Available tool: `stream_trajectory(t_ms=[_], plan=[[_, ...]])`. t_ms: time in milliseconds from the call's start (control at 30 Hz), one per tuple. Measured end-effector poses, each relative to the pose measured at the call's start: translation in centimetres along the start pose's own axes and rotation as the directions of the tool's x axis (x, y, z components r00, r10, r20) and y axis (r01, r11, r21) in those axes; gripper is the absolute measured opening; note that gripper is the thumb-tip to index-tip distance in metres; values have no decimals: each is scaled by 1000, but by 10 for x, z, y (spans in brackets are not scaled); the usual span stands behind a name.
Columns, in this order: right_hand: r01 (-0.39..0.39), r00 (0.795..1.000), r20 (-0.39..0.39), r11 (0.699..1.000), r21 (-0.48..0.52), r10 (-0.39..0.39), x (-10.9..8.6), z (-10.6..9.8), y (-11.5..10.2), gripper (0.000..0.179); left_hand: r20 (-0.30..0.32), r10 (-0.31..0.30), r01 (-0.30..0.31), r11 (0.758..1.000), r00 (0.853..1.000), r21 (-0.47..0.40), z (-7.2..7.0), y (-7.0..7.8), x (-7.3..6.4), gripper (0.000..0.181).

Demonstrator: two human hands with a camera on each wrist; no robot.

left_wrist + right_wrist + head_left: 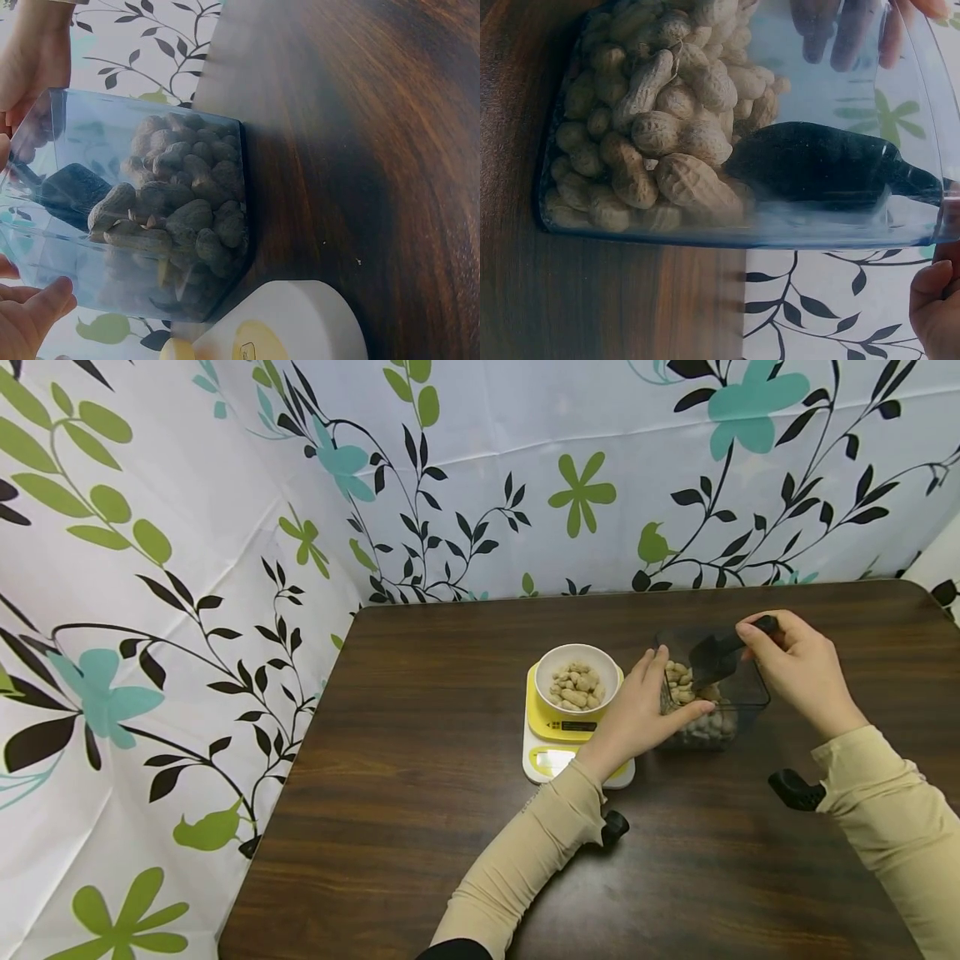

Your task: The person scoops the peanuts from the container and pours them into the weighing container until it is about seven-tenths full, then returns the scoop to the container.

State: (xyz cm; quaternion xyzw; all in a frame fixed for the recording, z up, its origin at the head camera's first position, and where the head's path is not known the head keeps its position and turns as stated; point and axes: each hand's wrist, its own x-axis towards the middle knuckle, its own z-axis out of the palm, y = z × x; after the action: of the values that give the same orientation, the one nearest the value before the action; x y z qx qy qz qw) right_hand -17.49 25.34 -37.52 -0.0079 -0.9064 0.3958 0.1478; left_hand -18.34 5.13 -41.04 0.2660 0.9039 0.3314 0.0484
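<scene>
My right hand (804, 670) grips the handle of a black scoop (714, 662), its blade tilted down into a clear plastic container (756, 693). In the right wrist view the blade of the scoop (810, 165) meets a heap of unshelled peanuts (667, 127) inside. My left hand (637, 710) holds the container at its rim, thumb along the near side and fingers against the left wall. Left of it, a white bowl (573, 711) with peanuts in it sits on a yellow and white kitchen scale (538, 720).
The brown wooden table (420, 718) runs back to a patterned curtain (487, 460), and another curtain side hangs at the left. The scale stands close to the container's left side, under my left forearm in the head view.
</scene>
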Motion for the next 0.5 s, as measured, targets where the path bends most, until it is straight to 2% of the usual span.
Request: stream_trajectory(t_ms=[133, 233, 400, 500], plan=[[-8, 1000, 22, 999, 48, 7, 1, -1, 1, 27, 1, -1, 1, 1000, 1000, 5, 1, 0, -1, 85], [-17, 996, 89, 997, 72, 10, 4, -4, 2, 30, 2, -9, 9, 1000, 1000, 4, 1, 1, 0, 85], [-43, 973, 228, 998, 39, 33, 10, -14, 3, 39, -2, -8, 8, 1000, 1000, 6, 2, 1, 0, 85], [-20, 973, 232, 1000, 1, 19, 11, -15, 3, 38, 0, -8, 8, 1000, 1000, 8, 3, 1, 0, 85]])
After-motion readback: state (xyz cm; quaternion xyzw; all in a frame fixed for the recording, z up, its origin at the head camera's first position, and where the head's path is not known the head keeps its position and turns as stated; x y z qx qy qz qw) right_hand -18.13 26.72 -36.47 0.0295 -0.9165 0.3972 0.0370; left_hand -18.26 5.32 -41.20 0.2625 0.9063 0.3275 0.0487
